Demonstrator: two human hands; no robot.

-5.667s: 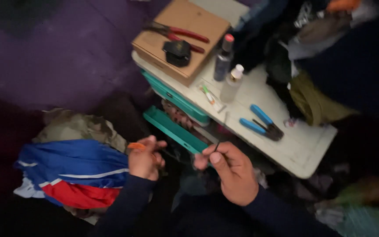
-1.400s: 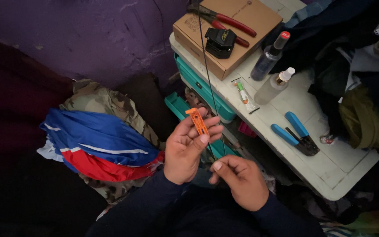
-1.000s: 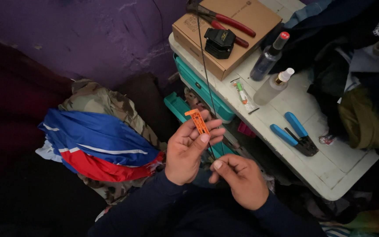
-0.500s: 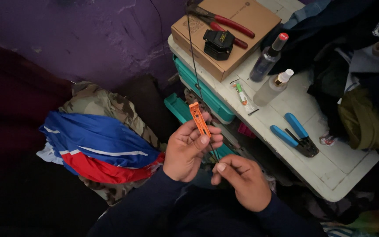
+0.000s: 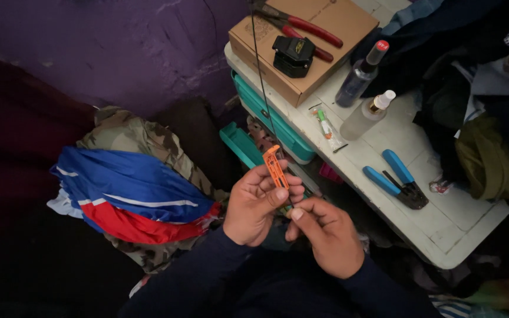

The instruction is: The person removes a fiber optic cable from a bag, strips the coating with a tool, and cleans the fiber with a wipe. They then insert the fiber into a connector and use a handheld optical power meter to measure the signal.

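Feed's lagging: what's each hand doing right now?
Left hand: closed on the small orange tool.
Right hand: fingers pinched together just below it; what they hold cannot be told.

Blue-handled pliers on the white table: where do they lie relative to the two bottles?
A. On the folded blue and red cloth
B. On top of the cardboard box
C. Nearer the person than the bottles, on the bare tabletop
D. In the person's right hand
C: the blue-handled pliers lie on the white table, nearer the person than the two bottles, touched by neither hand.
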